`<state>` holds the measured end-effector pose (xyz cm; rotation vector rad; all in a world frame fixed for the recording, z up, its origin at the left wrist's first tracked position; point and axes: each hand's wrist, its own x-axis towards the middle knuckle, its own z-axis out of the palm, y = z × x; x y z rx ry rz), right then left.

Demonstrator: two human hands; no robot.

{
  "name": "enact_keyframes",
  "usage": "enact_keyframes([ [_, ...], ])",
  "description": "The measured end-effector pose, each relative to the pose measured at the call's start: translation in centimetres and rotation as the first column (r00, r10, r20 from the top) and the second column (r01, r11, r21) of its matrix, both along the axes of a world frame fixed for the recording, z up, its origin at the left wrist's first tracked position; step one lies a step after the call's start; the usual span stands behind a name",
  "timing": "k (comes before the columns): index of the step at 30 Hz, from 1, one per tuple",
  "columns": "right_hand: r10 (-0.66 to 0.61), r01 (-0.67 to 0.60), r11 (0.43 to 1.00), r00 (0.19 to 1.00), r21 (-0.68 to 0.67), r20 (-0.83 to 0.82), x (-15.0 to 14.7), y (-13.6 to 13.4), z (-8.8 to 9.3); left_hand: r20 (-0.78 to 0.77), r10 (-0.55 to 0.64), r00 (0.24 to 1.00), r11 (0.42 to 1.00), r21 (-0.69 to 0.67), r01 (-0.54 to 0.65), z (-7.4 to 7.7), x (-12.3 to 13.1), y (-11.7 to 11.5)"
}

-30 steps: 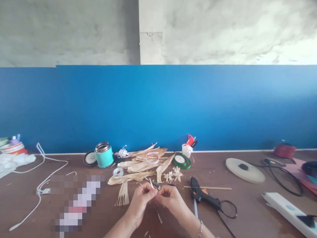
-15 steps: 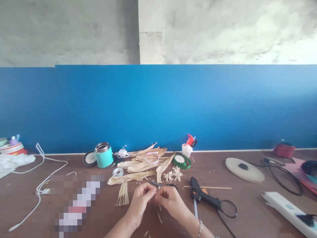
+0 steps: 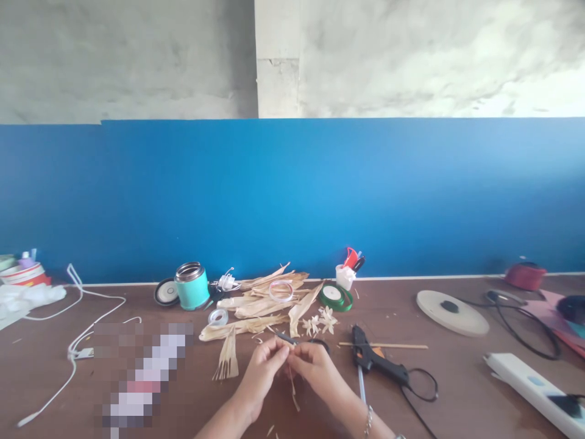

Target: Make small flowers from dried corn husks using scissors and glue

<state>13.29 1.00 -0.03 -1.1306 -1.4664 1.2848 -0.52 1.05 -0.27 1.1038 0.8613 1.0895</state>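
Observation:
My left hand point(image 3: 269, 364) and my right hand point(image 3: 315, 369) meet at their fingertips low in the middle of the head view. Both are closed in a pinch on a small piece of dried corn husk, mostly hidden by the fingers. A thin pale husk strip point(image 3: 294, 393) hangs down between them. Just behind the fingers lie dark scissors point(image 3: 286, 337), partly covered by my right hand. Beyond them are dried corn husks point(image 3: 260, 308) in a heap, and two star-shaped husk flowers point(image 3: 326, 320). A husk piece cut into a fringe point(image 3: 227, 356) lies left of my left hand.
A black glue gun point(image 3: 377, 363) and a thin wooden stick point(image 3: 402, 346) lie to the right. Behind stand a turquoise flask point(image 3: 192, 289), a green ribbon roll point(image 3: 336, 297) and a white cup of tools point(image 3: 345, 277). A white power strip point(image 3: 534, 390) sits at the far right.
My right hand's fingers have closed in slightly toward my left fingertips. The hanging husk strip has shifted a little. Other things stay in place.

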Motion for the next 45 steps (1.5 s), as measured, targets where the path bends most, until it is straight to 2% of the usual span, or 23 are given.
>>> enact_keyframes([
  [4,-0.004,-0.001,0.998,0.997,-0.065,-0.071,0.0,0.1,-0.3,0.017,-0.008,1.000,1.000,-0.026,0.009,-0.1,0.0,0.1],
  [12,-0.002,-0.007,0.996,0.995,-0.092,-0.096,-0.1,0.7,-1.3,-0.068,0.064,0.996,0.998,-0.009,-0.065,-0.6,-0.1,0.3],
  [15,0.012,-0.023,0.993,0.996,-0.118,-0.092,0.0,0.6,-1.1,-0.102,0.083,0.991,0.996,-0.006,-0.084,-1.0,-0.4,0.6],
  [20,0.007,-0.015,0.993,0.998,-0.117,-0.067,0.4,0.2,-0.2,-0.037,0.059,0.998,0.995,-0.081,-0.061,-0.8,-0.8,0.8],
  [24,-0.010,-0.009,0.986,0.994,-0.169,-0.110,0.6,0.4,-0.4,0.041,0.029,0.999,0.993,-0.117,-0.024,-0.1,-0.8,0.6],
  [28,0.001,-0.026,0.984,0.991,-0.176,-0.137,0.6,0.6,-0.5,0.048,0.004,0.999,0.996,-0.084,0.000,0.2,-0.7,0.5],
  [33,-0.030,0.006,0.982,0.992,-0.189,-0.121,0.4,0.2,0.3,0.048,-0.025,0.999,1.000,-0.010,0.025,0.1,-0.5,0.3],
  [38,-0.052,0.035,0.984,0.994,-0.177,-0.094,0.2,-0.2,0.6,0.087,-0.007,0.996,0.999,-0.032,0.010,0.1,-0.4,0.1],
  [45,-0.024,0.002,0.988,0.989,-0.157,-0.143,0.0,-0.2,0.1,0.138,0.032,0.990,0.998,-0.058,-0.024,-0.6,-0.3,0.4],
])
